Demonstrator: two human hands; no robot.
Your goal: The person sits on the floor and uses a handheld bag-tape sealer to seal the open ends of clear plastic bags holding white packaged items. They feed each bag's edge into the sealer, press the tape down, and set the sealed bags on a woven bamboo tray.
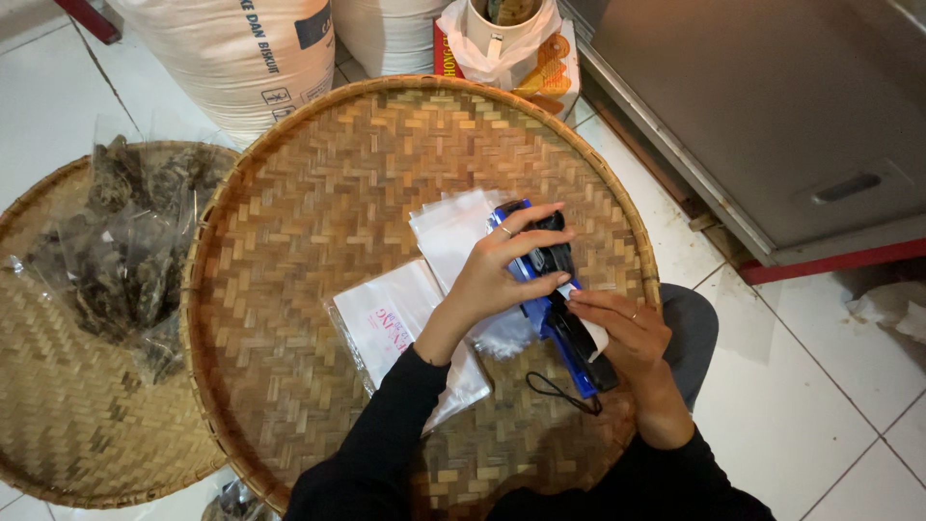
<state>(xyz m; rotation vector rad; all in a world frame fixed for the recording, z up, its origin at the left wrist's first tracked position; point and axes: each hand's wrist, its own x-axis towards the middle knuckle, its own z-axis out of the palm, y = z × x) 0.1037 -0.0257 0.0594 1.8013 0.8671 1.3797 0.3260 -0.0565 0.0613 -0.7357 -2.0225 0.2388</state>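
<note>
A blue and black hand-held labelling tool (pixel 555 309) lies over the right part of a large round woven bamboo tray (pixel 318 193). My left hand (pixel 502 270) reaches across and grips the tool's upper black part. My right hand (pixel 622 333) holds its lower handle, with a fingertip on a small white label strip by the tool's middle. Both hands wear a ring. A black wrist cord (pixel 562 394) hangs from the handle. Under and beside the tool lie stacks of clear plastic bags (pixel 446 236), one stack (pixel 391 318) with pink print.
A second woven tray (pixel 68 425) at the left holds several clear bags of dark dried pieces (pixel 125 241). White sacks (pixel 241 48) and a bagged container (pixel 506 39) stand behind. A grey metal cabinet (pixel 772 106) is at the right on white floor tiles.
</note>
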